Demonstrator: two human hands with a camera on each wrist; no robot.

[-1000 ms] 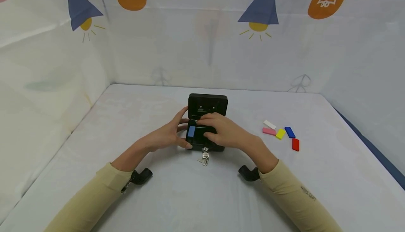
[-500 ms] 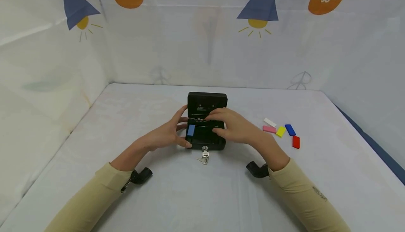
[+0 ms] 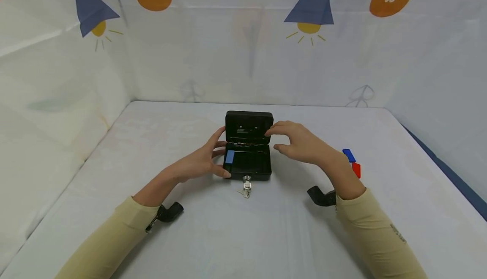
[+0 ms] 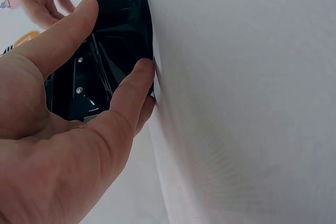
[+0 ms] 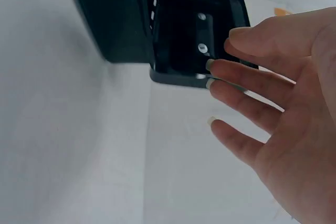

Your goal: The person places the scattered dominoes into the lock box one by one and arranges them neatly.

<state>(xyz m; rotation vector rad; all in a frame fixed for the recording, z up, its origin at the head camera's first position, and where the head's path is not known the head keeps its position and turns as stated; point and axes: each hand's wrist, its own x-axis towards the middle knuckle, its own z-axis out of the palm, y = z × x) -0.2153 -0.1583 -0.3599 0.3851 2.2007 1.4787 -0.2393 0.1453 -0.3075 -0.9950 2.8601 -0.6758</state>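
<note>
A small black cash box point(image 3: 249, 162) stands on the white table with its lid point(image 3: 249, 127) raised. Inside, at the left end, lies a light blue block point(image 3: 230, 157). Keys point(image 3: 247, 188) hang from the lock at the box's front. My left hand point(image 3: 199, 160) holds the box by its left side, thumb at the front corner and fingers toward the hinge. Beside the lid's right edge is my right hand point(image 3: 300, 143), fingers loosely bent and holding nothing. In the right wrist view its spread fingers are by the lid; whether they touch it I cannot tell.
A blue block point(image 3: 348, 155) and a red block point(image 3: 356, 170) lie right of the right forearm, which hides other blocks. A white patterned cloth point(image 3: 213, 55) hangs behind the table, with cloth at both sides. Black wrist cameras sit below both wrists.
My right hand has come out of the box and moved right and slightly up, past the lid's right edge. The left hand still holds the box's left side.
</note>
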